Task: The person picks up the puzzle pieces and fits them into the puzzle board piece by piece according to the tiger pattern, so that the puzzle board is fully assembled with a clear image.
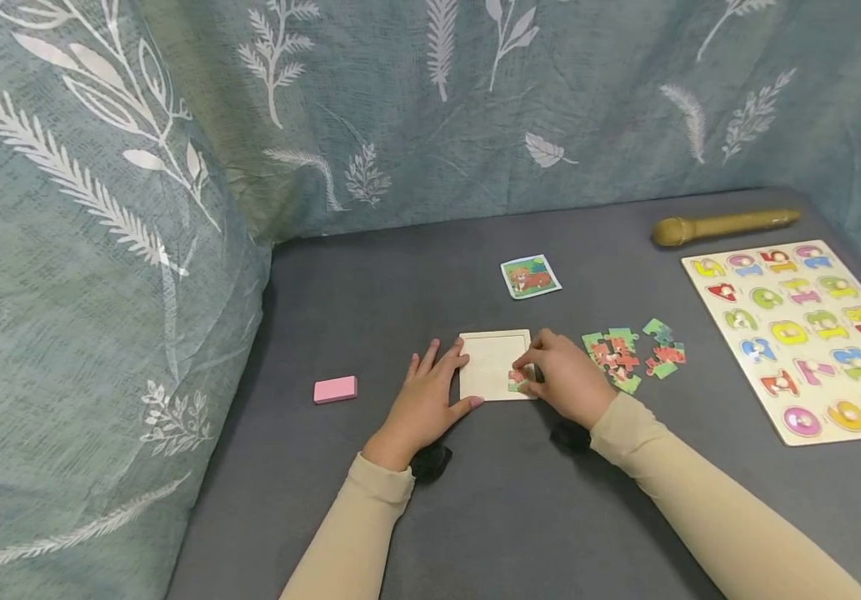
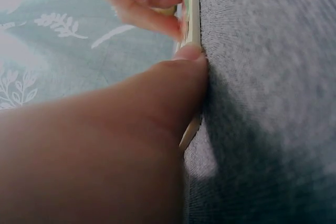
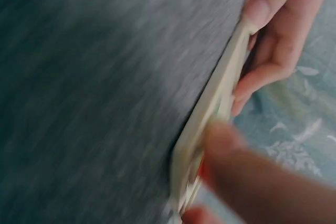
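Note:
A small square wooden puzzle tray (image 1: 486, 364) lies on the table in front of me. My left hand (image 1: 421, 408) steadies its left side, thumb at the near edge and fingers spread along the left edge. In the left wrist view the left thumb (image 2: 181, 80) presses against the tray's rim. My right hand (image 1: 567, 377) reaches over the tray's right side and pinches a red and green puzzle piece (image 1: 515, 382) at the near right corner. Right of that hand lie loose puzzle pieces (image 1: 613, 357), some of them joined, and a smaller group (image 1: 664, 354) beside them.
Beyond the tray lies a picture card (image 1: 531, 277) of an orange animal. A pink block (image 1: 336, 390) sits at the left. At the right are a wooden number board (image 1: 768, 325) and a brownish-gold microphone-shaped object (image 1: 726, 226). Patterned cloth (image 1: 400, 108) hangs behind and along the left.

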Motion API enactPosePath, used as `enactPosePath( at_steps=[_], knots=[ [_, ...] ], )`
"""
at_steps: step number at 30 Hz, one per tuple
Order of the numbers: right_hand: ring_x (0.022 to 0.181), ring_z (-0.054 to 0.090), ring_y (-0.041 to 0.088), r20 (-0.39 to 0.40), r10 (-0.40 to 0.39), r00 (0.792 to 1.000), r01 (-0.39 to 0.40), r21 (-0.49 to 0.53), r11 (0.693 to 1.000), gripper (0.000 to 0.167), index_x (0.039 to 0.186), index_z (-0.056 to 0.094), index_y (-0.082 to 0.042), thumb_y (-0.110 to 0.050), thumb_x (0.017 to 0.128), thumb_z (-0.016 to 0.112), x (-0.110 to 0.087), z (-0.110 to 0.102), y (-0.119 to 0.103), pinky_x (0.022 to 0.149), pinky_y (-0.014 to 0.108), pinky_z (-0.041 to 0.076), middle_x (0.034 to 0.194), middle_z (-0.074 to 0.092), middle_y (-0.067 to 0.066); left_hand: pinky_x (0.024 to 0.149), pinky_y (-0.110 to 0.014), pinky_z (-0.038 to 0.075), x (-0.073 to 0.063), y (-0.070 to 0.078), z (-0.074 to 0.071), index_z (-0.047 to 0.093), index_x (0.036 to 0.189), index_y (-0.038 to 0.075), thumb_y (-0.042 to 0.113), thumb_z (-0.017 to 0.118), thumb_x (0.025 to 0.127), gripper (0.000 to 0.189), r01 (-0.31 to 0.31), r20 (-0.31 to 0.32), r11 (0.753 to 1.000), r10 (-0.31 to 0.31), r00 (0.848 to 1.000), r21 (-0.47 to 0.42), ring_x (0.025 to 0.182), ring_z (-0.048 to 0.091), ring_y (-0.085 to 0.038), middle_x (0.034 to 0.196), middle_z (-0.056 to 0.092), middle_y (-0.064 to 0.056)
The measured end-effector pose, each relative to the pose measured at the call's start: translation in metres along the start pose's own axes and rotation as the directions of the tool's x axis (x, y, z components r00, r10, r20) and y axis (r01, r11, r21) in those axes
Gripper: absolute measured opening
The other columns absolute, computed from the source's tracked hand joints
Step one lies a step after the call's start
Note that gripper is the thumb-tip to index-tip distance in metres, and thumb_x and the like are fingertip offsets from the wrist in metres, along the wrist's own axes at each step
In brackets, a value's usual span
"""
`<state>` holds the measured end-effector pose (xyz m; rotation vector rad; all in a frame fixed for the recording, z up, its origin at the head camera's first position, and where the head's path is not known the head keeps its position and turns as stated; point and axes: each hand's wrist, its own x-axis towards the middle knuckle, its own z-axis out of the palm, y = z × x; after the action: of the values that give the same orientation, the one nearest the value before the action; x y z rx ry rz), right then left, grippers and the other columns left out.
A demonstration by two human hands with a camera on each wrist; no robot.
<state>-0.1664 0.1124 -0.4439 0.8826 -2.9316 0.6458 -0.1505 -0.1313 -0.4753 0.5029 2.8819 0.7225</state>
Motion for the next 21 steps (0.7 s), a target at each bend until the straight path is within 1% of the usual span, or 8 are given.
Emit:
enactPosePath(
  at_steps=[2,4,6,8,11,15,18,21],
  knots=[
    [0.083,0.055,0.025,-0.009,-0.07,0.998,0.069,-0.117,0.991,0.033,0.117,0.081,-0.008,-0.013,0.086,0.088,-0.006,-0.001,0.0,0.073,0.039,0.053,0.106,0.061,0.011,0.128,-0.057,0.009,0.0,0.0,0.0,0.049,0.156,0.01,0.044,0.075,0.097,0.073,0.0,0.005,1.0,0.0,1.0,0.004,0.16,0.014,-0.031,0.172,0.026,-0.004],
    [0.09,0.056,0.028,0.015,-0.114,0.993,0.114,-0.233,0.966,0.04,0.129,0.077,-0.01,-0.02,0.091,0.085,-0.013,0.0,0.001,0.075,0.042,0.055,0.115,0.062,0.013,0.127,-0.057,0.009,0.0,0.0,0.0,0.048,0.156,0.01,0.044,0.074,0.097,0.073,-0.004,0.007,1.0,0.004,1.0,0.007,0.16,0.014,-0.031,0.172,0.026,-0.004],
    [0.099,0.058,0.031,0.05,-0.134,0.99,0.143,-0.327,0.934,0.05,0.139,0.07,-0.012,-0.031,0.095,0.08,-0.019,0.002,0.0,0.079,0.046,0.056,0.127,0.061,0.015,0.127,-0.058,0.01,0.0,-0.001,-0.001,0.048,0.156,0.01,0.044,0.074,0.097,0.073,-0.007,0.005,1.0,0.007,1.0,0.014,0.16,0.015,-0.032,0.171,0.027,-0.005],
    [0.11,0.058,0.034,0.094,-0.124,0.988,0.151,-0.374,0.915,0.062,0.148,0.061,-0.012,-0.044,0.097,0.075,-0.023,0.005,-0.001,0.084,0.05,0.056,0.14,0.057,0.017,0.127,-0.058,0.01,-0.001,-0.001,-0.002,0.048,0.156,0.009,0.044,0.075,0.097,0.073,-0.007,-0.004,1.0,0.007,1.0,0.019,0.159,0.016,-0.033,0.171,0.028,-0.005],
    [0.117,0.058,0.037,0.106,-0.096,0.99,0.126,-0.324,0.938,0.072,0.155,0.053,-0.01,-0.047,0.096,0.075,-0.026,-0.001,-0.004,0.092,0.053,0.055,0.148,0.053,0.018,0.127,-0.058,0.01,-0.001,0.0,-0.004,0.048,0.156,0.009,0.043,0.075,0.097,0.073,-0.005,-0.008,1.0,0.005,1.0,0.023,0.159,0.016,-0.033,0.171,0.028,-0.005],
    [0.112,0.061,0.038,0.053,-0.086,0.995,0.096,-0.221,0.971,0.061,0.146,0.063,-0.011,-0.03,0.092,0.084,-0.033,-0.01,-0.003,0.092,0.053,0.056,0.145,0.057,0.019,0.127,-0.058,0.01,0.001,0.002,-0.002,0.047,0.156,0.009,0.043,0.075,0.098,0.073,-0.021,-0.003,1.0,0.021,1.0,0.018,0.159,0.016,-0.034,0.171,0.028,-0.006],
    [0.111,0.06,0.037,0.061,-0.101,0.993,0.113,-0.243,0.963,0.052,0.139,0.07,-0.013,-0.025,0.091,0.085,-0.04,-0.011,-0.003,0.089,0.052,0.057,0.142,0.059,0.019,0.127,-0.058,0.01,0.002,0.002,-0.001,0.047,0.156,0.009,0.044,0.074,0.098,0.073,-0.024,0.0,1.0,0.024,1.0,0.016,0.159,0.015,-0.033,0.171,0.027,-0.006],
    [0.114,0.06,0.037,0.079,-0.087,0.993,0.106,-0.286,0.952,0.052,0.14,0.069,-0.013,-0.027,0.092,0.083,-0.043,-0.008,-0.007,0.088,0.053,0.058,0.142,0.059,0.019,0.127,-0.058,0.009,0.001,0.0,0.0,0.048,0.156,0.009,0.043,0.075,0.097,0.073,-0.015,-0.002,1.0,0.015,1.0,0.012,0.16,0.015,-0.033,0.172,0.027,-0.005]
  ],
)
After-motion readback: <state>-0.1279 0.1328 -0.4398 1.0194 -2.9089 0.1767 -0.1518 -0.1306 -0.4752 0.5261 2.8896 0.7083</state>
